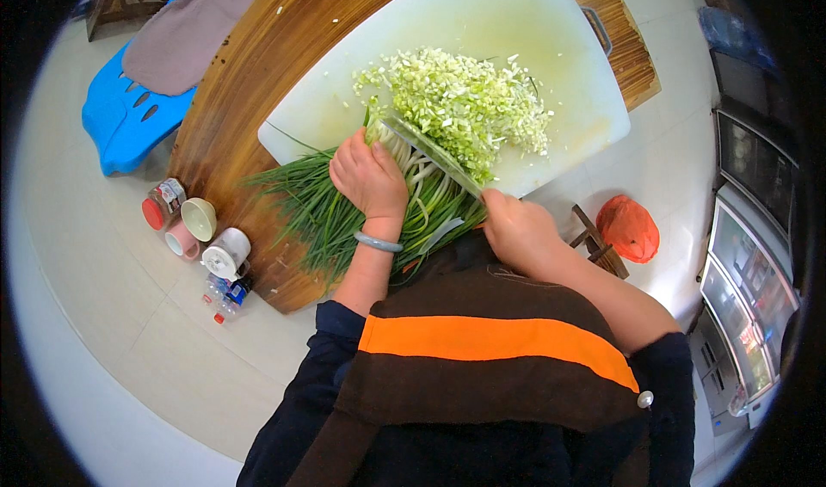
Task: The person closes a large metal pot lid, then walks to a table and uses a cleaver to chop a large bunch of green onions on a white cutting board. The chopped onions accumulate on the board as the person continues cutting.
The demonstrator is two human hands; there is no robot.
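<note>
My left hand (370, 178) presses down on a bunch of green onions (310, 203), its fingers around the stalks near the white ends. In my right hand (521, 232) is the handle of a kitchen knife (433, 153). The blade lies between the bunch and a heap of chopped green onion (461, 103). Both the heap and the white stalk ends rest on a large white cutting board (322, 119). The long green leaves spread past the board's near left edge over the wooden table. A bangle circles my left wrist.
The wooden table (219, 125) curves along the left. At its lower left edge are a red-lidded jar (164, 204), a pale bowl (199, 220), a pink mug (183, 240), a white lidded cup (226, 255) and plastic bottles (226, 298). A blue chair (122, 113) stands left, a red bag (628, 229) right.
</note>
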